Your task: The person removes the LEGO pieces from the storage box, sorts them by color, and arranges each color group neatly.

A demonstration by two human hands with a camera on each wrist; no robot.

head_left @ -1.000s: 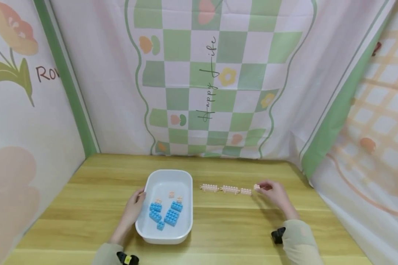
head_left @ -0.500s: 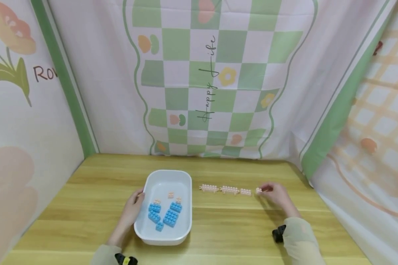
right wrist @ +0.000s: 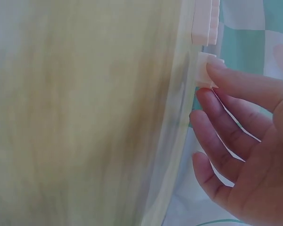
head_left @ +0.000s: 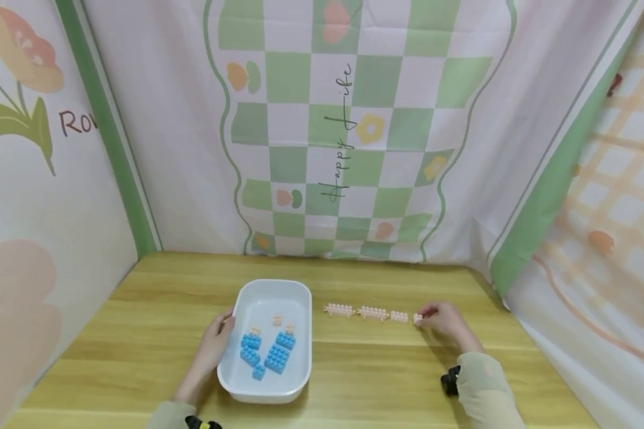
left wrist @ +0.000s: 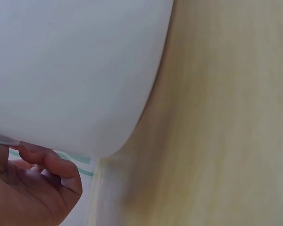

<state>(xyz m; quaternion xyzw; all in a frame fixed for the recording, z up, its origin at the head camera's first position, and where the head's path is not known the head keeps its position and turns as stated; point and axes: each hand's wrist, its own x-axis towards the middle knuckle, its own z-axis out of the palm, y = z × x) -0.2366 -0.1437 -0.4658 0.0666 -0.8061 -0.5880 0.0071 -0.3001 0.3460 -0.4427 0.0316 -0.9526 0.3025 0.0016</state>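
My left hand (head_left: 213,341) grips the left wall of a white plastic tub (head_left: 303,298), thumb at the rim and fingers curled at its outer side. Inside the tub lie several blue building bricks (head_left: 276,358) and some small peach pieces (head_left: 276,320). To its right my right hand (head_left: 448,325) pinches a small pale pink building brick (right wrist: 204,69) between thumb and fingers. That brick is at the right end of a row of pink bricks (head_left: 373,312), close beside a short one (head_left: 399,317). The remaining fingers spread loosely in the right wrist view.
All of this stands on a wooden table (head_left: 354,381). A checkered curtain (head_left: 333,137) hangs along the table's back edge, with more printed cloth (head_left: 601,196) at the right side. Black cameras (head_left: 451,381) are strapped at the sleeves.
My right hand has lowered the small pink brick toward the table at the row's right end. My left hand keeps its grip on the tub. The head view has shifted slightly.
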